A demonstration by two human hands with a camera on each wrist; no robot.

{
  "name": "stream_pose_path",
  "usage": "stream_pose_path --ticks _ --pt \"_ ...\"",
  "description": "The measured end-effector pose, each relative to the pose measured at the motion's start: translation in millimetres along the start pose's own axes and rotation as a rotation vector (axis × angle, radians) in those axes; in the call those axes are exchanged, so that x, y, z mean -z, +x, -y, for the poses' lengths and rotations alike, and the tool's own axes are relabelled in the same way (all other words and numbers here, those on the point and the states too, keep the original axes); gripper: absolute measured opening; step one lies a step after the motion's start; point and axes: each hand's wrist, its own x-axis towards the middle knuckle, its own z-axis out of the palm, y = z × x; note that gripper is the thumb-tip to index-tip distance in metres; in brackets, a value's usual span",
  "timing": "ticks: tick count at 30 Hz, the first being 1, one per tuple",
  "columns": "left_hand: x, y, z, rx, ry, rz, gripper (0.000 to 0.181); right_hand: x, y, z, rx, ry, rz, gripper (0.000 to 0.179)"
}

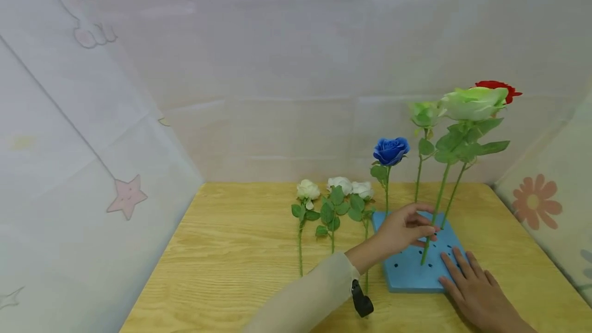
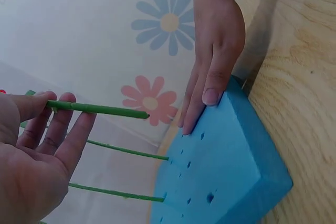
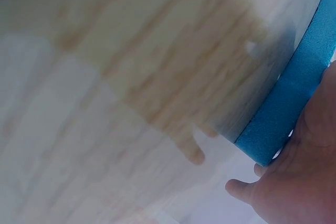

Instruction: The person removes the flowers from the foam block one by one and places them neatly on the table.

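In the head view my left hand (image 1: 401,227) pinches the stem of a pale green-white rose (image 1: 474,104) over a blue foam board (image 1: 402,276). The left wrist view shows the stem's cut end (image 2: 139,114) apart from the board. My right hand (image 1: 483,292) lies flat with straight fingers on the board's right front corner. Standing upright in the board are a blue rose (image 1: 391,151), a smaller green-white rose (image 1: 424,115) and a red rose (image 1: 512,93), partly hidden behind the held bloom. Several dark holes dot the board's top.
Three white roses lie on the wooden table (image 1: 222,251) left of the board: a cream one (image 1: 308,189), a middle one (image 1: 339,185) and a right one (image 1: 363,189), its stem partly behind my left forearm. Printed cloth walls (image 1: 287,66) stand behind and at both sides.
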Motion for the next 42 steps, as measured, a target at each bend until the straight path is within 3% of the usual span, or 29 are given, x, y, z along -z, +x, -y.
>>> stream_pose_path --ticks 9,18,28,35,42 --pt "18.3 -24.3 -5.4 0.021 -0.011 0.057 0.041 -2.8 -3.6 -2.5 -0.022 -0.055 0.013 0.075" --pt "36.9 -53.9 -19.7 0.042 0.033 0.059 0.041 -2.9 -1.9 -0.8 -0.005 -0.048 0.008 0.074" --pt "62.8 -81.1 -20.9 0.071 0.013 0.011 0.043 -0.5 -0.6 -1.2 0.008 -0.014 0.017 0.075" --pt "85.1 -100.1 -25.6 0.045 0.006 -0.014 0.043 -1.1 0.4 -1.3 -0.002 0.0 0.028 0.076" --pt "107.5 -117.1 -26.7 0.038 0.026 -0.099 0.046 -1.4 0.1 -1.6 -0.002 0.011 0.036 0.078"
